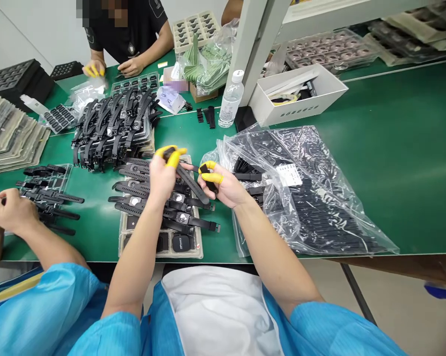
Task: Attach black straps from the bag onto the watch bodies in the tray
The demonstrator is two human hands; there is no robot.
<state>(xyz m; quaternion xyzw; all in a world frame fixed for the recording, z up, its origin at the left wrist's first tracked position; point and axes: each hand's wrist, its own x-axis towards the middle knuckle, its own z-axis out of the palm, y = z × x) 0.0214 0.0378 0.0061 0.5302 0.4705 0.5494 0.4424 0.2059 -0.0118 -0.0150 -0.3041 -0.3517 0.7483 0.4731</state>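
Yellow finger covers are on the thumb and fingers of both my hands. My left hand [163, 175] is closed on a black watch strap [193, 184], which slants down to the right between my hands. Its upper end is hidden in my fingers. My right hand [226, 187] pinches a small black piece [207, 179], perhaps another strap part; its kind is unclear. Under my left forearm, a tray [198, 249] carries several black smartwatches [178, 198] with straps. Close to my right hand, a clear plastic bag [319, 188] is full of black straps.
A co-worker's hands [15, 212] handle watches at left; another person [134, 49] works across the table. Stacked watch trays [115, 123] stand behind mine. A bottle [231, 101], a white box [300, 96] and a post [252, 44] stand at the back.
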